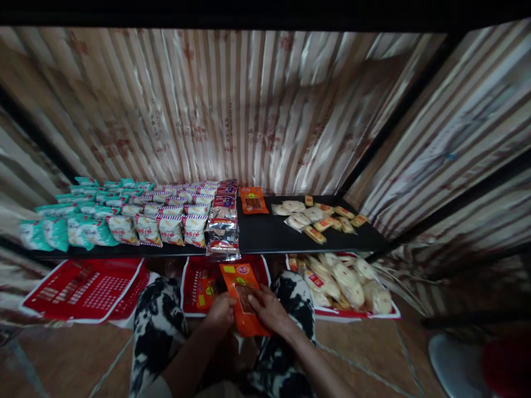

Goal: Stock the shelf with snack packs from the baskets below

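An orange snack packet [240, 279] with a clear window is held upright between my hands, over my knees. My left hand [221, 313] grips its left edge with curled fingers. On the packet's right side, my right hand [265, 309] has its thumb across the front near the window. Beyond it, more orange packets [204, 293] lie in a red basket [189, 282], partly hidden behind the held one. A similar orange packet [254, 200] lies at the back of the black shelf [259, 235], right of the stacked dark red and silver packets [224, 215].
Rows of white packets [170, 229] and teal packets [83, 229] fill the shelf's left side. Small pale and yellow packs [319, 217] lie on its right. A red basket [83, 287] stands at left; another at right holds pale round packs [348, 282]. Black frame bars [402, 132] border the shelf.
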Available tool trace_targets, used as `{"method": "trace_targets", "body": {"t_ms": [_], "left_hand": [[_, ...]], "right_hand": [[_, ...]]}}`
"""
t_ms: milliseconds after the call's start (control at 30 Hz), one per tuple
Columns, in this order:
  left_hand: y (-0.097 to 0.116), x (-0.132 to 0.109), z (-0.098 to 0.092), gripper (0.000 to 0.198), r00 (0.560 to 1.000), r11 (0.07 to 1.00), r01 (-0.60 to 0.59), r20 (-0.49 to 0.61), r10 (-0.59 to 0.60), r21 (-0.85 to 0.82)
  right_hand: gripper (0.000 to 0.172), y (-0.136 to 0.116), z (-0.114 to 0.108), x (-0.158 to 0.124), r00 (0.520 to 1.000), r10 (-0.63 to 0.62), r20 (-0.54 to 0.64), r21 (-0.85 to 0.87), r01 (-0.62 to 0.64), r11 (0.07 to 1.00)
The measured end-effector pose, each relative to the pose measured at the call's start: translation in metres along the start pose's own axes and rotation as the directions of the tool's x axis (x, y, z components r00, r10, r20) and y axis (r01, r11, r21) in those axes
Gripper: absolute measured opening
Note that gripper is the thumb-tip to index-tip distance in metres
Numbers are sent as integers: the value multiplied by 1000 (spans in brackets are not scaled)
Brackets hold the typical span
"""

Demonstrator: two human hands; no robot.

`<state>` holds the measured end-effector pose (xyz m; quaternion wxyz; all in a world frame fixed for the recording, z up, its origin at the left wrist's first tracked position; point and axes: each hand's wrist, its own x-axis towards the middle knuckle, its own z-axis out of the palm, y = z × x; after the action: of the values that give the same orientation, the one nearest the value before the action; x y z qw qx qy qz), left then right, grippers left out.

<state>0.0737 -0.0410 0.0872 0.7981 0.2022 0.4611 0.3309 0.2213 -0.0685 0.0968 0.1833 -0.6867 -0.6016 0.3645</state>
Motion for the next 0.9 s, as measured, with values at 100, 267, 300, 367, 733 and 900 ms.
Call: {"method": "trace_targets", "body": {"t_ms": [100, 267, 300, 367, 733, 900], "left_hand": [[10, -15, 24, 27, 997, 996, -75, -14, 76, 57], [21, -34, 64, 16, 981, 961, -193, 26, 192, 197], [21, -36, 70, 14, 979, 955, -202, 43, 197, 218], [18, -39, 81, 10, 978, 940, -206, 82, 191, 273], [2, -33, 111, 12, 895, 565, -439, 282, 346, 699], [5, -11, 112, 24, 818, 375, -538, 361, 448, 755]], "right_hand": [[53, -4, -10, -11, 999, -17, -30, 113, 21, 993], [58, -12, -35, -31, 994, -19, -108, 361, 57, 931], [58, -12, -40, -35, 994, 18, -112, 395, 28, 918], [59, -11, -49, -43, 993, 79, -88, 474, -28, 880], [49, -7, -60, -56, 987, 149, -60, 923, -2, 386], [44, -5, -70, -34, 956, 286, -62, 985, 11, 175]]}}
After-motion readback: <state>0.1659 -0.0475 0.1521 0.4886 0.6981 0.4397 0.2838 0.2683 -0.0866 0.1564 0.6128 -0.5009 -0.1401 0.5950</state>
